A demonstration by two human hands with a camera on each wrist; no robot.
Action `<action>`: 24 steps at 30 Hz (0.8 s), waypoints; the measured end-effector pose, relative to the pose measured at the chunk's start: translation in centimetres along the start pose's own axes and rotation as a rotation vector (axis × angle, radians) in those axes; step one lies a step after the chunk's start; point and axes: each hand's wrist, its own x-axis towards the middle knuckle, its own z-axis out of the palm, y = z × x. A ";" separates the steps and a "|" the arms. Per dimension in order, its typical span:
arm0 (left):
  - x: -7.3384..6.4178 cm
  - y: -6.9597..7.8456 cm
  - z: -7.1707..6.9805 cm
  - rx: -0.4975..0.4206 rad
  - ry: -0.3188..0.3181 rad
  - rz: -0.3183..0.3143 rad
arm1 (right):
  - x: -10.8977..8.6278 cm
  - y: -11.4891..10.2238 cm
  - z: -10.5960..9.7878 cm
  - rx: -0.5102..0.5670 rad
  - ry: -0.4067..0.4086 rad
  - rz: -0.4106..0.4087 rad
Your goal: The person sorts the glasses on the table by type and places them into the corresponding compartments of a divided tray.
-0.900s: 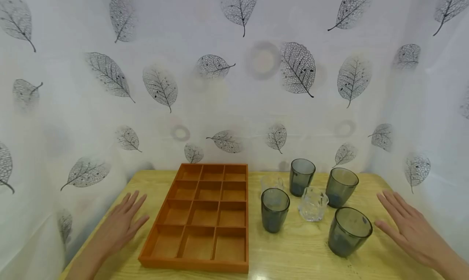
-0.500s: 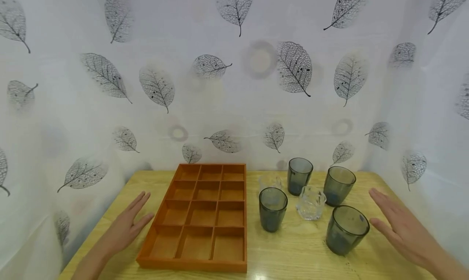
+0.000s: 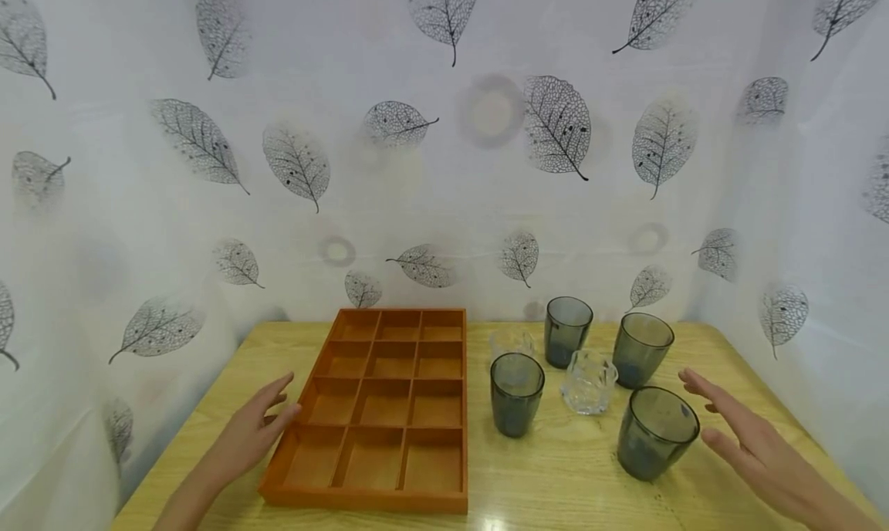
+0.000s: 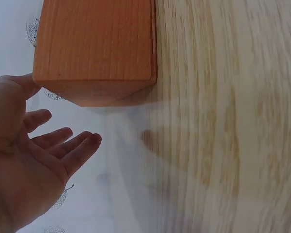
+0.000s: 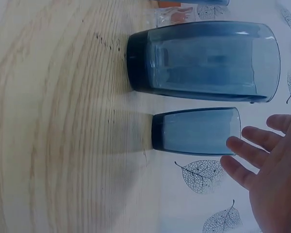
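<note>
My left hand [image 3: 246, 438] is beside the left edge of an orange-brown wooden tray [image 3: 364, 503] divided into several compartments. Its fingers are loosely bent and hold nothing; in the left wrist view the thumb is close to the tray's corner, and whether it touches cannot be told. On the other side, my right hand [image 3: 753, 454] hovers just right of the nearest smoked-grey glass tumbler [image 3: 656, 437], fingers relaxed and apart from it. In the right wrist view that tumbler [image 5: 203, 60] stands upright, with another tumbler [image 5: 199, 131] beyond it.
More grey tumblers stand at the front left [image 3: 516, 407], back [image 3: 566, 338] and back right [image 3: 640, 353] of the group. Between them are a faceted clear glass cup [image 3: 589, 384] and another clear cup [image 3: 510, 342], partly hidden. A leaf-print curtain [image 3: 417, 184] surrounds the wooden table [image 3: 542, 485].
The left hand has moved right, up to the tray's side. The right hand has moved left toward the nearest tumbler, its fingers bending more. The tray and glasses stay in place.
</note>
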 end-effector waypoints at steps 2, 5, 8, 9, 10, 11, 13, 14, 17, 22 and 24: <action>0.1 0.0 0.2 -0.020 -0.007 -0.016 | -0.1 -0.3 0.1 0.014 -0.001 0.003; 0.1 -0.1 0.6 -0.029 -0.015 -0.040 | -0.2 -0.6 0.5 0.027 0.006 0.001; 0.2 -0.1 1.0 -0.033 -0.027 -0.060 | -0.4 -0.9 0.7 0.031 0.003 0.016; 0.3 -0.1 1.1 -0.036 -0.035 -0.065 | -0.5 -0.9 0.8 0.036 0.002 0.019; 0.3 -0.1 1.2 -0.040 -0.040 -0.074 | -0.5 -1.0 0.9 0.044 0.002 0.024; 0.4 -0.1 1.3 -0.044 -0.047 -0.080 | -0.5 -1.0 1.1 0.055 0.004 0.026; 0.4 -0.1 1.4 -0.047 -0.057 -0.092 | -0.5 -1.1 1.3 0.073 0.011 0.028; 0.5 -0.1 1.5 -0.049 -0.061 -0.100 | -0.4 -1.1 1.4 0.078 0.015 0.032; 0.5 -0.1 1.6 -0.051 -0.068 -0.119 | -0.3 -1.2 1.5 0.076 0.017 0.070; 0.6 -0.2 1.6 -0.050 -0.065 -0.127 | -0.2 -1.4 1.9 0.038 0.029 0.127; 0.5 -0.3 1.6 -0.043 -0.063 -0.122 | -0.2 -1.4 2.1 0.024 0.043 0.126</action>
